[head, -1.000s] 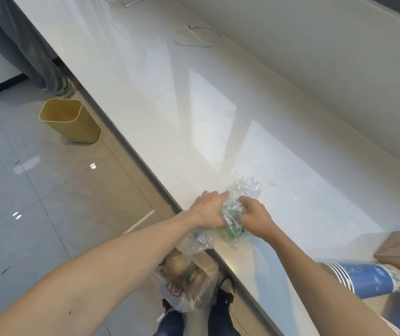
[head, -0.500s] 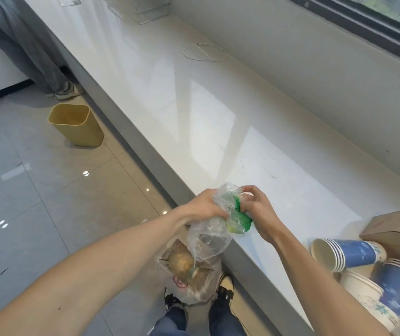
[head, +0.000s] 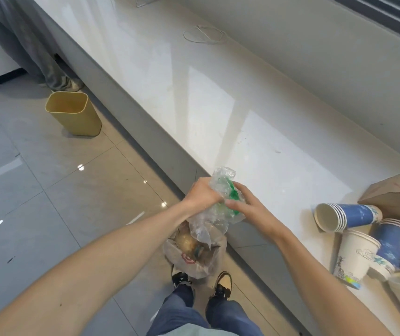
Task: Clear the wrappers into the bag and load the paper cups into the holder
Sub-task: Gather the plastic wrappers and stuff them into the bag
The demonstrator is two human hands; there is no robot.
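Note:
My left hand (head: 202, 196) and my right hand (head: 244, 202) both clutch a crumpled clear plastic wrapper (head: 223, 187) with a green piece inside, just off the counter's front edge. Below them a translucent plastic bag (head: 194, 255) with rubbish in it hangs above my shoes. A stack of blue paper cups (head: 344, 215) lies on its side on the counter at the right. Close by are a white printed cup (head: 354, 255) and another blue stack (head: 397, 243). The brown cardboard cup holder (head: 393, 197) stands behind them.
The long white counter (head: 218, 98) runs along a grey wall, with a loop of white cord (head: 205, 35) far back. A yellow waste bin (head: 73, 112) stands on the tiled floor at the left. Another person's legs (head: 24, 44) are beside it.
Both hands have lifted the wrapper off the counter edge and drawn it slightly toward me, over the bag. The view has swung right, showing more cups and the holder.

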